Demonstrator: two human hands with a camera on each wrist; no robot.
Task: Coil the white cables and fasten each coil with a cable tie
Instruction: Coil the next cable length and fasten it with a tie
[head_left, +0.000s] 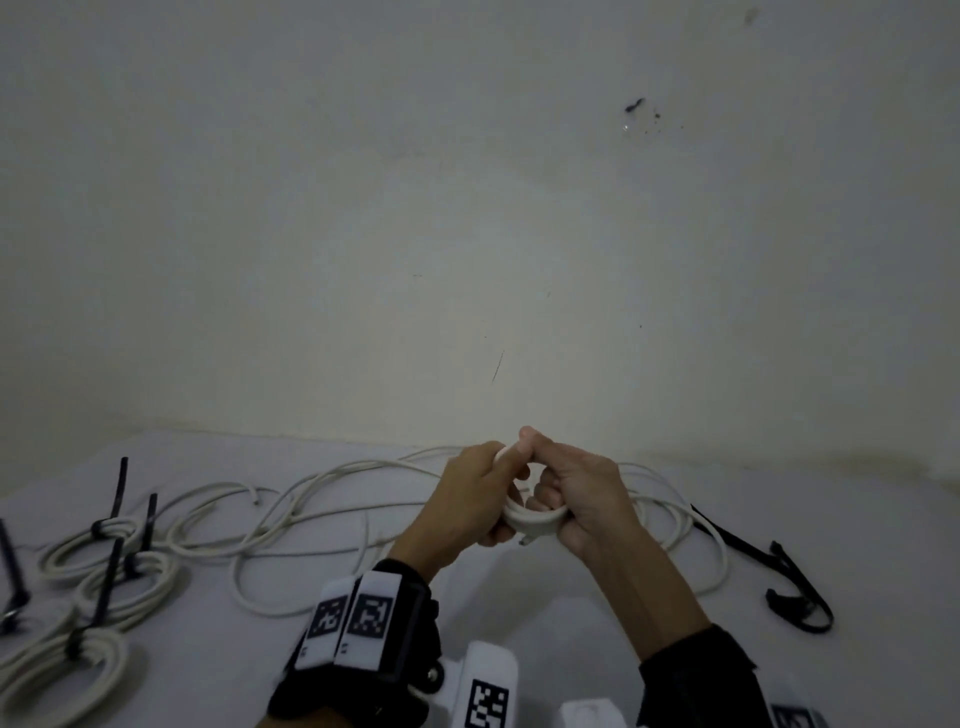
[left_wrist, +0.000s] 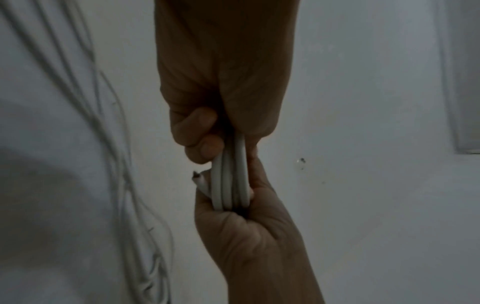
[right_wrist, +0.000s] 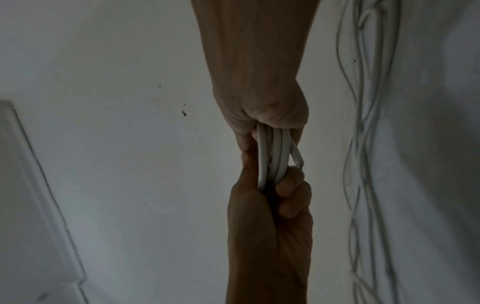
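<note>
We hold the coil (head_left: 535, 514) between both hands, above the middle of the table (head_left: 519, 613), near its far edge by the wall (head_left: 467, 234). It is a small, tight ring of white cable, three or four turns lying side by side, with one cut end (left_wrist: 196, 177) poking out (a dark core shows at its tip). Our left hand (head_left: 475, 499) curls its fingers (left_wrist: 200, 131) round one side of the ring; our right hand (head_left: 576, 499) wraps the other side, thumb up against the left thumb.

Loose cable (head_left: 322, 499) sprawls over the table behind and beside our hands, reaching almost to the far edge. At the left edge lie tied coils (head_left: 130, 577), each cinched with a black tie (head_left: 106, 587) whose tail sticks up. Spare ties (head_left: 779, 577) lie toward the right edge, well apart from our hands. The open room is the bare strip between our forearms and the patch beyond the spare ties.
</note>
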